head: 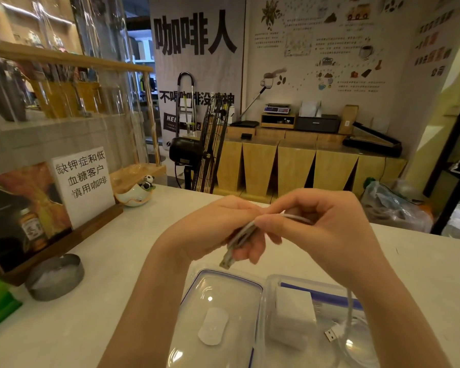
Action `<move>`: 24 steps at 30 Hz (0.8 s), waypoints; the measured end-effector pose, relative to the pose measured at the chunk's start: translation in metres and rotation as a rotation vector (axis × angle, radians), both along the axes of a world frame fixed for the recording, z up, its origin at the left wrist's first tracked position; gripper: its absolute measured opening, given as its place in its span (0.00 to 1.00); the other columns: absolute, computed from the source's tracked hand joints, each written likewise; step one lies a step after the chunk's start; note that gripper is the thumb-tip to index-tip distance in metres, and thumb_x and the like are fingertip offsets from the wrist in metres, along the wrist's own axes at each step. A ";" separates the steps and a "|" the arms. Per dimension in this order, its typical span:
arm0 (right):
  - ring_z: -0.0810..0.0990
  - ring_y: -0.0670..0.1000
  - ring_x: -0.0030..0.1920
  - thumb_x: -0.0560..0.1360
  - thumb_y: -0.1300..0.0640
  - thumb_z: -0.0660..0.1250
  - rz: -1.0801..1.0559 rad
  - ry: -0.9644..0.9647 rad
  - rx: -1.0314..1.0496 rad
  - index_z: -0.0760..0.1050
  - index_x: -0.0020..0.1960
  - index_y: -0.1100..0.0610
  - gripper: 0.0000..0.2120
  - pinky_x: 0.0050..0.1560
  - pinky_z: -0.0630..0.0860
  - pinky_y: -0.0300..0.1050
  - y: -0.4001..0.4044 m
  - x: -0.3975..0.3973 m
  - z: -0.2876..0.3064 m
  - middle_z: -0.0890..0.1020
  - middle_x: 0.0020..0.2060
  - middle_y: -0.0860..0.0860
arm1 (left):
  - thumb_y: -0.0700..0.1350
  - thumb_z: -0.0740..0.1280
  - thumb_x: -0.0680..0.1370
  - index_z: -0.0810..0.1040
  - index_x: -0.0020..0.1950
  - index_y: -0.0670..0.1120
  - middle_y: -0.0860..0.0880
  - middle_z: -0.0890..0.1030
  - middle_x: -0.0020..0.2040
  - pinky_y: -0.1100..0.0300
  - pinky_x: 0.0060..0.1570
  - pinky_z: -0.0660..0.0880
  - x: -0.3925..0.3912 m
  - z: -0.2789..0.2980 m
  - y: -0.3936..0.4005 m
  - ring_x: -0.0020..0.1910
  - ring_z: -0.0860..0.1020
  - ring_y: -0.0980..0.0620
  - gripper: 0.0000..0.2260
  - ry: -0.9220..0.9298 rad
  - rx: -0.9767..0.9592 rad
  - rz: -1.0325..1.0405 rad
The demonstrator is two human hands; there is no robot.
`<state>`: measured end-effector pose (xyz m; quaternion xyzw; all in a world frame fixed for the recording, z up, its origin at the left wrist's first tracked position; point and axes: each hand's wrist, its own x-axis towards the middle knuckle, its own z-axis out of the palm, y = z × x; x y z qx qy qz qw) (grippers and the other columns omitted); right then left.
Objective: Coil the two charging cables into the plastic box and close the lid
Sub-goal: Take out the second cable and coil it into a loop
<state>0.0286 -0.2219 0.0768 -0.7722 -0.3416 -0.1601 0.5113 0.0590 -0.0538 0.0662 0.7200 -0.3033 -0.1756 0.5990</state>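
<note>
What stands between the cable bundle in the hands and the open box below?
Nothing visible. Both hands hold the cable bundle above the table; the plastic box lies open, its lid off to the left. A white block and another cable already lie inside.

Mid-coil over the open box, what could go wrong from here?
1. The cable bundle is held in the air between the left hand and right hand, with its plug end dangling free; a slack pinch could let the loops spring apart.
2. The plastic box already holds a white block and a second cable, so space looks tight and a strand may get caught under the lid.
</note>
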 end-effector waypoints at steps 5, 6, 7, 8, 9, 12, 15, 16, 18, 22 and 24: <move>0.77 0.42 0.27 0.62 0.52 0.70 0.044 0.040 0.226 0.81 0.40 0.52 0.08 0.28 0.71 0.28 0.001 0.002 0.002 0.82 0.29 0.48 | 0.45 0.55 0.79 0.75 0.43 0.36 0.52 0.79 0.25 0.69 0.21 0.67 0.003 -0.002 0.004 0.17 0.67 0.58 0.15 0.317 -0.382 -0.417; 0.77 0.42 0.27 0.62 0.51 0.70 0.039 0.044 0.259 0.80 0.41 0.51 0.08 0.27 0.70 0.27 0.001 0.002 0.002 0.82 0.27 0.46 | 0.44 0.54 0.80 0.75 0.43 0.35 0.52 0.79 0.26 0.69 0.22 0.68 0.003 -0.003 0.003 0.18 0.66 0.57 0.16 0.337 -0.434 -0.472; 0.76 0.42 0.26 0.62 0.50 0.69 0.036 0.053 0.290 0.80 0.41 0.51 0.09 0.26 0.69 0.26 0.001 0.002 0.001 0.81 0.26 0.45 | 0.44 0.53 0.80 0.74 0.44 0.35 0.51 0.77 0.25 0.68 0.23 0.67 0.003 -0.003 0.001 0.20 0.66 0.55 0.16 0.338 -0.489 -0.522; 0.75 0.42 0.25 0.62 0.49 0.69 0.034 0.075 0.327 0.81 0.42 0.51 0.10 0.24 0.68 0.27 0.001 0.001 0.001 0.80 0.26 0.44 | 0.44 0.52 0.81 0.74 0.46 0.35 0.50 0.74 0.25 0.67 0.24 0.67 0.002 -0.003 -0.001 0.21 0.67 0.54 0.16 0.338 -0.560 -0.564; 0.73 0.42 0.23 0.63 0.47 0.68 0.030 0.111 0.367 0.81 0.42 0.51 0.11 0.23 0.66 0.28 0.001 0.002 0.000 0.79 0.25 0.45 | 0.44 0.52 0.81 0.73 0.47 0.34 0.48 0.72 0.25 0.65 0.26 0.66 0.000 -0.002 -0.002 0.23 0.67 0.54 0.16 0.352 -0.641 -0.587; 0.66 0.42 0.20 0.66 0.48 0.66 0.005 0.254 0.469 0.82 0.44 0.52 0.11 0.19 0.63 0.32 0.002 0.005 -0.005 0.75 0.23 0.47 | 0.42 0.56 0.80 0.71 0.50 0.31 0.43 0.71 0.26 0.61 0.30 0.65 -0.007 0.007 -0.003 0.26 0.68 0.52 0.14 0.459 -0.889 -0.533; 0.64 0.43 0.18 0.72 0.53 0.63 0.017 0.421 0.487 0.81 0.42 0.54 0.09 0.17 0.60 0.33 0.008 0.008 -0.010 0.73 0.22 0.48 | 0.40 0.60 0.78 0.70 0.51 0.31 0.38 0.77 0.29 0.61 0.31 0.66 -0.009 0.012 -0.009 0.25 0.68 0.52 0.10 0.526 -1.072 -0.401; 0.63 0.44 0.18 0.73 0.55 0.63 0.024 0.475 0.471 0.81 0.41 0.56 0.09 0.17 0.60 0.33 0.011 0.008 -0.012 0.73 0.22 0.48 | 0.39 0.60 0.78 0.70 0.51 0.31 0.38 0.78 0.30 0.61 0.31 0.66 -0.010 0.013 -0.011 0.25 0.69 0.50 0.10 0.536 -1.129 -0.354; 0.63 0.44 0.17 0.74 0.56 0.62 0.036 0.555 0.408 0.79 0.37 0.58 0.12 0.17 0.59 0.33 0.016 0.006 -0.013 0.73 0.21 0.49 | 0.40 0.60 0.77 0.72 0.50 0.32 0.41 0.78 0.29 0.62 0.30 0.69 -0.010 0.012 -0.015 0.24 0.73 0.49 0.11 0.542 -1.240 -0.245; 0.62 0.44 0.16 0.77 0.56 0.60 0.082 0.635 0.220 0.74 0.30 0.56 0.17 0.18 0.58 0.32 0.025 0.001 -0.015 0.71 0.20 0.49 | 0.47 0.58 0.76 0.74 0.46 0.38 0.51 0.75 0.25 0.68 0.26 0.70 -0.001 0.007 -0.019 0.22 0.71 0.59 0.13 0.271 -1.197 0.088; 0.62 0.43 0.16 0.77 0.56 0.60 0.091 0.649 0.108 0.75 0.34 0.57 0.14 0.17 0.59 0.32 0.027 -0.001 -0.017 0.71 0.20 0.49 | 0.46 0.58 0.74 0.74 0.47 0.39 0.53 0.75 0.25 0.69 0.26 0.70 0.003 0.003 -0.019 0.22 0.70 0.60 0.12 0.147 -1.122 0.188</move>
